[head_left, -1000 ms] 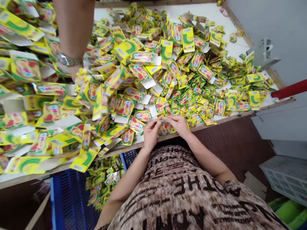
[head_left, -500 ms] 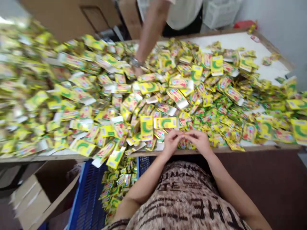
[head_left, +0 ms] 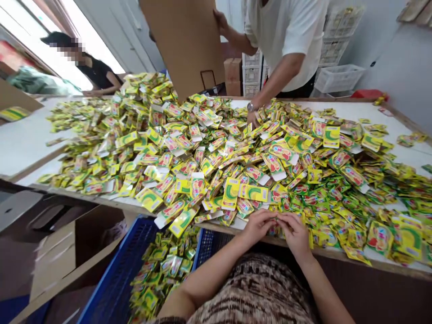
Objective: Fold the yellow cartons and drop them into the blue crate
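My left hand point(head_left: 259, 226) and my right hand point(head_left: 295, 235) meet fingertip to fingertip at the table's front edge. Both are closed in a pinch; whatever lies between the fingers is too small and covered to make out. Just beyond them spreads a heap of small green and yellow packets point(head_left: 313, 193). To the left of my hands, flat yellow card boxes point(head_left: 230, 193) with a green curve lie in a pile, many with white flaps open. Another yellow box point(head_left: 254, 192) lies crosswise beside it.
Below the table on the left, a blue crate point(head_left: 111, 274) holds yellow packets, beside an open cardboard box point(head_left: 57, 256). Across the table a person in a white shirt point(head_left: 286, 31) reaches into the heap and grips a large carton point(head_left: 185, 45). Another person point(head_left: 97, 69) is at far left.
My view has tilted up and swung left, showing more of the room. My hands remain pinched together at the edge. The co-worker's arm appears farther right, and a carton now stands upright.
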Tool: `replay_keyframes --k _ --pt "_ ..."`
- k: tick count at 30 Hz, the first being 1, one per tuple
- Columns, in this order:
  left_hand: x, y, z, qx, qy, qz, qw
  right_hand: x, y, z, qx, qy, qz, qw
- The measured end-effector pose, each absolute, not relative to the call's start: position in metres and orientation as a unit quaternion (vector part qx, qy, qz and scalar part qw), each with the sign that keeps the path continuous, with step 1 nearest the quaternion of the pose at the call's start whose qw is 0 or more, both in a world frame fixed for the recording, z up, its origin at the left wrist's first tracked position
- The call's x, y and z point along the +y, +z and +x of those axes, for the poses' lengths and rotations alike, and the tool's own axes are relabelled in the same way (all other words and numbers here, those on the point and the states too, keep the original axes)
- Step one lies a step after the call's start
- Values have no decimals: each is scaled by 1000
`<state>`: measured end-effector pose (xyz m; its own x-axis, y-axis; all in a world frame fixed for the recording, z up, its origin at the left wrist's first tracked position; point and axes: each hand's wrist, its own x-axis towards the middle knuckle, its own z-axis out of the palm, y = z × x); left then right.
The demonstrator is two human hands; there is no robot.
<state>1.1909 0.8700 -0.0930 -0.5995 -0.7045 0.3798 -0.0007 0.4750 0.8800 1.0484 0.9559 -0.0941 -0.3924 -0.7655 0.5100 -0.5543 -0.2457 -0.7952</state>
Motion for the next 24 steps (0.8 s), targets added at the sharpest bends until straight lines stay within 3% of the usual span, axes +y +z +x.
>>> replay_keyframes --k 5,9,11,12,14,16,18,24 --pt "877 -49 1231 -784 -414 231 400 969 -88 1022 633 -528 -565 35" --pt "882 -27 1346 -822 -475 290 118 984 -103 1002 657 -459 -597 -28" --pt "893 -32 1409 -778 -430 457 8 991 -114 1001 668 -413 -618 -44" --pt "898 -38 1435 -739 -363 567 16 994 -120 1003 677 -389 -623 -51" --pt "904 -51 1465 -655 -191 717 140 996 -128 1011 697 -349 -623 -63" --pt "899 -62 1464 -608 -67 739 282 994 -132 1019 715 -318 -620 -66" --pt "880 -67 1439 -613 -36 713 338 989 -131 1024 726 -293 -619 -61" --pt "765 -49 1325 -680 -47 647 343 976 -121 1023 744 -233 -625 -25"
